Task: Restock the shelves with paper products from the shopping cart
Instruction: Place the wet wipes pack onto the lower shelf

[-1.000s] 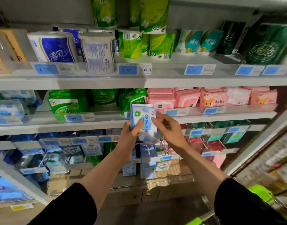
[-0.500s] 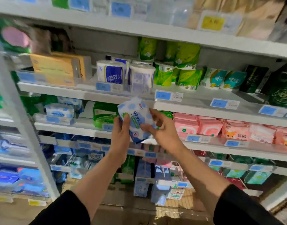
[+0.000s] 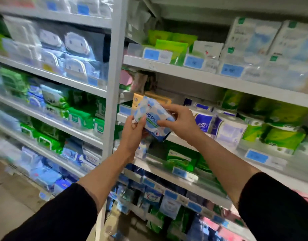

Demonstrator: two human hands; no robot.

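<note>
Holding wipes pack (image 3: 152,117) before stocked shelves (image 3: 202,79).

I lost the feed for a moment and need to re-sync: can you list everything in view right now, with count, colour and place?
wipes pack: one, white with blue spots, printed 99.9%, held before the upright post.
shelf upright: one, white, centre.
toilet rolls: several, white with blue print, right bay, middle shelf.
green roll packs: several, far right, same shelf.
orange box: one, behind the held pack.
wet-wipe packs: many, green and blue, left bay; count blurred.
price tags: many, blue, on shelf edges.
left hand: grips the pack's lower left.
right hand: pinches its right side.
</note>
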